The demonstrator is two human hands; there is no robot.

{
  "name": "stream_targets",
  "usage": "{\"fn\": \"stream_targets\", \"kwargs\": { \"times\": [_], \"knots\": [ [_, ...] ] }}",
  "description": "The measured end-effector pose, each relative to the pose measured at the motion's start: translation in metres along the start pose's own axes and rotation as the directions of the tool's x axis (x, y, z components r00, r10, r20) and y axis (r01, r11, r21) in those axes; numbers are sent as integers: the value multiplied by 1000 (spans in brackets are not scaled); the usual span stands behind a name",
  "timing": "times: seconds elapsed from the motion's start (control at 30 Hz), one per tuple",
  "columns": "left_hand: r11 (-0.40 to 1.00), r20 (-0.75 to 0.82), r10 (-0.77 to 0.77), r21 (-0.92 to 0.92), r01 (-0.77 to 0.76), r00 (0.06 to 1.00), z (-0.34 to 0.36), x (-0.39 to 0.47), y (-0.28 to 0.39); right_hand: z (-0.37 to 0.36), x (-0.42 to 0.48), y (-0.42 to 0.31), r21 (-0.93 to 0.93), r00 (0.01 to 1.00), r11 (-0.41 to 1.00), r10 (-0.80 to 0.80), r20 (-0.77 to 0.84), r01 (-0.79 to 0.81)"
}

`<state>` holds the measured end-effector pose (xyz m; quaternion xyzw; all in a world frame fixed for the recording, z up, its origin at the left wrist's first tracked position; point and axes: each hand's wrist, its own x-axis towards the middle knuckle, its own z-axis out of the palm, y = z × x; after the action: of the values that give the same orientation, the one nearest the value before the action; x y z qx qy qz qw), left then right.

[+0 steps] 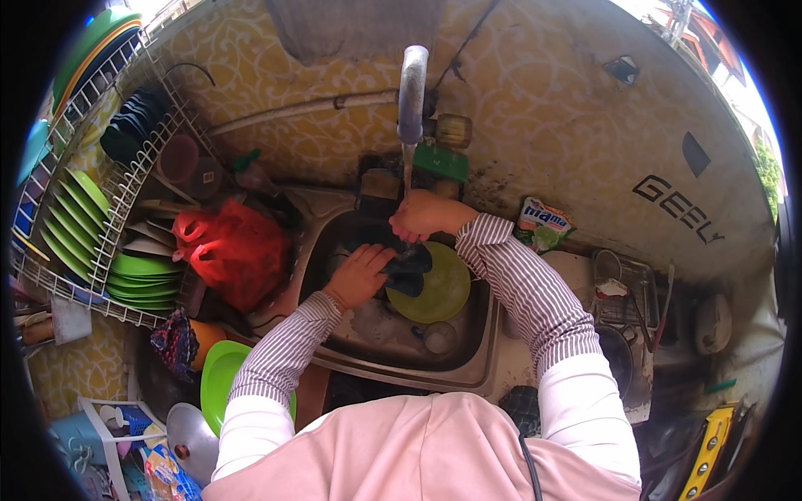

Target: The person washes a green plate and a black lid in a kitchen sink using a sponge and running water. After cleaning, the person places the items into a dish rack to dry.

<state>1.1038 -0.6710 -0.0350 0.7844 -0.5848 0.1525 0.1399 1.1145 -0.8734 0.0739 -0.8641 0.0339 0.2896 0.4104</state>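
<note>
Over the sink basin [401, 357], my left hand [360, 275] grips a dark blue dish [410, 278], its exact kind hard to tell in shadow. My right hand [432, 216] is just above it, fingers curled down under the stream of water [408, 166] from the metal faucet [411, 94]; whether it holds anything is hidden. Beneath the dark dish lies a yellow-green plate or shallow bowl [438, 300] in the basin. A clear drinking glass [440, 338] rests near the basin's front, below the plate.
A red plastic bag [241, 257] sits left of the sink, beside a wire dish rack [94, 275] with several green plates [144, 282]. Behind the faucet is a green container [440, 164]. A dish soap pouch [544, 224] leans at the wall. A bright green basin [219, 382] stands by my left forearm.
</note>
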Motion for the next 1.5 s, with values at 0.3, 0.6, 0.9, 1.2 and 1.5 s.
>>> {"fn": "stream_targets", "kwargs": {
  "times": [0.3, 0.6, 0.9, 1.2, 1.5],
  "knots": [
    [589, -31, -716, -564, 579, 698, 38, 6, 18, 3, 0, 5, -465, 870, 842, -423, -255, 273],
    [525, -56, -793, -569, 633, 607, 62, 2, 18, 16, 4, 11, 359, 978, 912, -166, -126, 200],
    [-347, 494, -783, -851, 394, 378, 49, 18, 20, 14, 23, 16, -583, 873, 781, -426, -237, 222],
    [-504, 568, -736, -823, 262, 370, 46, 20, 13, 20, -2, -4, 241, 973, 943, -212, -89, 228],
    [-357, 443, -776, -895, 266, 448, 55, 23, 4, 15, -9, -11, -331, 939, 921, -282, -198, 206]
  ]
}}
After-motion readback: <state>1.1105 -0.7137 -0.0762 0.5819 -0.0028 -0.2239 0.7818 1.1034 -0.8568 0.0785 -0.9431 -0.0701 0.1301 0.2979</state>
